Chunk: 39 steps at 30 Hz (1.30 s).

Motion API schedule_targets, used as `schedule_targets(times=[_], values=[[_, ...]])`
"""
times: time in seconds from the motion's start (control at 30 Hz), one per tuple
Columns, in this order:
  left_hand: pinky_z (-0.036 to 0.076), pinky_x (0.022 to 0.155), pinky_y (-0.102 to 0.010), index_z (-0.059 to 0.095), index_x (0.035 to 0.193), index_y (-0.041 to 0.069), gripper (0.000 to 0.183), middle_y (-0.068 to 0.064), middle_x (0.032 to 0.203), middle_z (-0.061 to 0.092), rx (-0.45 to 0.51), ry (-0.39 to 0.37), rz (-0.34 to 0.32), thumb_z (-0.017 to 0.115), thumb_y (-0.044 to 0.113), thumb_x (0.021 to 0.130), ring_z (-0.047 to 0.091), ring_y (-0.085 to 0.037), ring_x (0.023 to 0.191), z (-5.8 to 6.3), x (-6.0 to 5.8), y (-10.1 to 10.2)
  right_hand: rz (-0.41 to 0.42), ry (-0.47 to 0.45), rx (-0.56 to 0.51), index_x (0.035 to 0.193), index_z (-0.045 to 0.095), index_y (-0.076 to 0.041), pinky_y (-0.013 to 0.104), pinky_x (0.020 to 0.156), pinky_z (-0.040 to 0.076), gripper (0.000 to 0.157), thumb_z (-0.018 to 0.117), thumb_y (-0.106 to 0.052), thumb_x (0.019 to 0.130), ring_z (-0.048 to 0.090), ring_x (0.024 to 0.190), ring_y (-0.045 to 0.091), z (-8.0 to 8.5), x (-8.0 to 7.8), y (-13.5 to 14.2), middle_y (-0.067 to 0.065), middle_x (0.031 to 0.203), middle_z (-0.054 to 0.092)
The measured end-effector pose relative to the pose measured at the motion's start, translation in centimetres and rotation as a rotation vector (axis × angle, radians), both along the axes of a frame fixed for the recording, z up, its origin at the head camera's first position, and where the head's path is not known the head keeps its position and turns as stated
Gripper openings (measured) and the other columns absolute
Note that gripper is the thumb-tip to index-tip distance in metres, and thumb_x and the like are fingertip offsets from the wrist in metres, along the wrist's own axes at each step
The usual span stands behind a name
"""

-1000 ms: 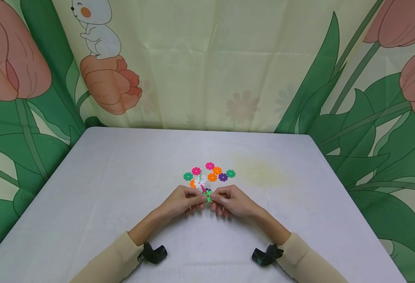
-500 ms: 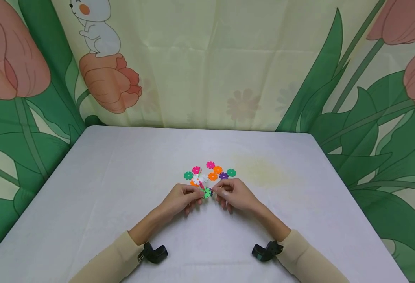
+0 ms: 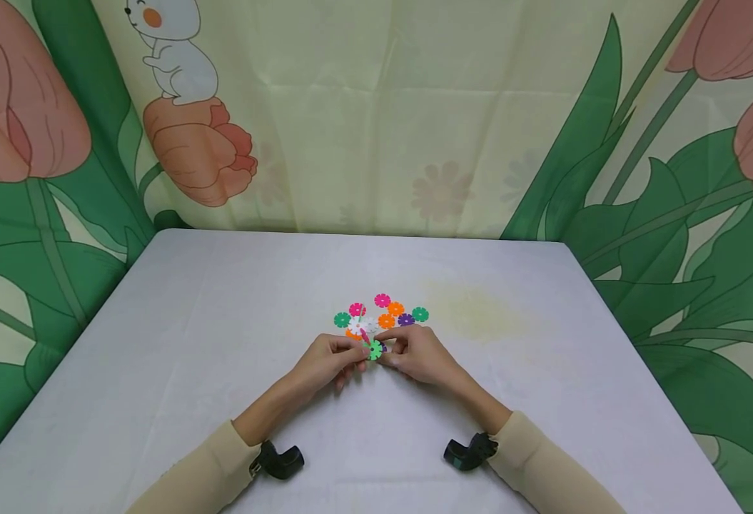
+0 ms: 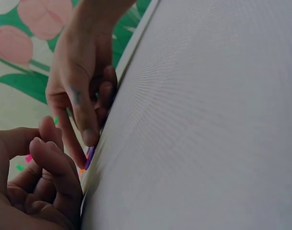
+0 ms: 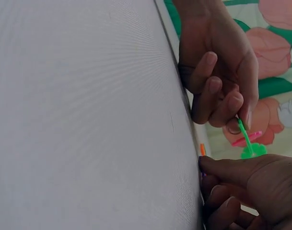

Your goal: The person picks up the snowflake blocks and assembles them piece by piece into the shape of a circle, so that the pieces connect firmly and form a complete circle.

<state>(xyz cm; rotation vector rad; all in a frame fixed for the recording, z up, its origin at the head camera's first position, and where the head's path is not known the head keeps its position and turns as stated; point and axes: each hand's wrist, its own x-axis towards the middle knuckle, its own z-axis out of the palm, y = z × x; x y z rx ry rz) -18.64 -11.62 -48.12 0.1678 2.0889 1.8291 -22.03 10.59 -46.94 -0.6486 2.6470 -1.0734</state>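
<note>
My left hand (image 3: 330, 363) pinches a bright green notched plastic disc (image 3: 375, 350) between thumb and fingers. A pink disc (image 5: 247, 139) and another green disc (image 5: 253, 150) are joined to it in the right wrist view, with white discs (image 3: 358, 325) behind in the head view. My right hand (image 3: 422, 355) is just to the right, its thumb and index finger on either side of a purple disc (image 4: 89, 156), low over the table. In the head view the green disc partly hides the purple one.
Loose discs lie beyond the hands on the white table (image 3: 254, 300): pink (image 3: 382, 300), orange (image 3: 386, 321), purple (image 3: 405, 320) and green (image 3: 420, 314) among them. A flower-printed curtain (image 3: 350, 143) hangs behind the table's back edge.
My right hand drew slightly back from the green disc, then came in again to the left, thumb and index finger now wider apart around the purple disc. My left hand keeps its pinch, nearly still.
</note>
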Motion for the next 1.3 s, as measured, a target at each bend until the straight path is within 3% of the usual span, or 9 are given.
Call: schedule_targets(times=[0.3, 0.6, 0.77, 1.03, 1.3], values=[[0.041, 0.047, -0.02, 0.075, 0.107, -0.006, 0.026, 0.001, 0.075, 0.068, 0.002, 0.004, -0.011, 0.069, 0.02, 0.101, 0.046, -0.009, 0.054, -0.2, -0.1, 0.1, -0.019, 0.015, -0.03, 0.115, 0.081, -0.009, 0.021, 0.053, 0.042, 0.03, 0.086, -0.021, 0.088, 0.055, 0.059, 0.01, -0.1, 0.0, 0.2, -0.004, 0.067, 0.066], [0.041, 0.048, -0.02, 0.075, 0.107, -0.005, 0.027, 0.0, 0.075, 0.068, -0.006, 0.005, -0.013, 0.069, 0.021, 0.101, 0.046, -0.009, 0.054, -0.1, -0.1, 0.1, -0.096, -0.099, -0.112, 0.095, 0.077, -0.006, 0.023, 0.048, 0.046, 0.015, 0.085, -0.018, 0.089, 0.054, 0.046, 0.011, 0.2, 0.4, 0.6, 0.001, 0.065, 0.066], [0.042, 0.048, -0.02, 0.075, 0.108, -0.005, 0.028, 0.0, 0.076, 0.069, -0.014, 0.004, -0.012, 0.069, 0.021, 0.102, 0.046, -0.01, 0.055, 0.0, 0.0, 0.0, -0.124, -0.165, -0.106, 0.09, 0.073, -0.006, 0.024, 0.048, 0.048, 0.017, 0.083, -0.02, 0.092, 0.053, 0.046, 0.012, 0.6, 0.8, 1.1, 0.002, 0.066, 0.064], [0.042, 0.047, -0.02, 0.075, 0.108, -0.005, 0.027, 0.0, 0.076, 0.069, -0.004, -0.004, -0.003, 0.07, 0.022, 0.101, 0.046, -0.01, 0.056, -0.1, 0.0, -0.1, -0.059, -0.183, -0.056, 0.09, 0.071, -0.008, 0.025, 0.05, 0.051, 0.015, 0.08, -0.019, 0.095, 0.056, 0.049, 0.012, 1.0, 1.0, 2.2, 0.001, 0.069, 0.062], [0.042, 0.047, -0.021, 0.076, 0.107, -0.004, 0.027, 0.002, 0.074, 0.068, 0.005, -0.012, 0.008, 0.07, 0.022, 0.101, 0.046, -0.01, 0.055, -0.2, 0.0, -0.1, 0.014, -0.221, -0.102, 0.093, 0.073, -0.006, 0.032, 0.056, 0.061, 0.011, 0.076, -0.016, 0.098, 0.066, 0.056, 0.014, 0.6, 0.9, 2.7, 0.003, 0.071, 0.069]])
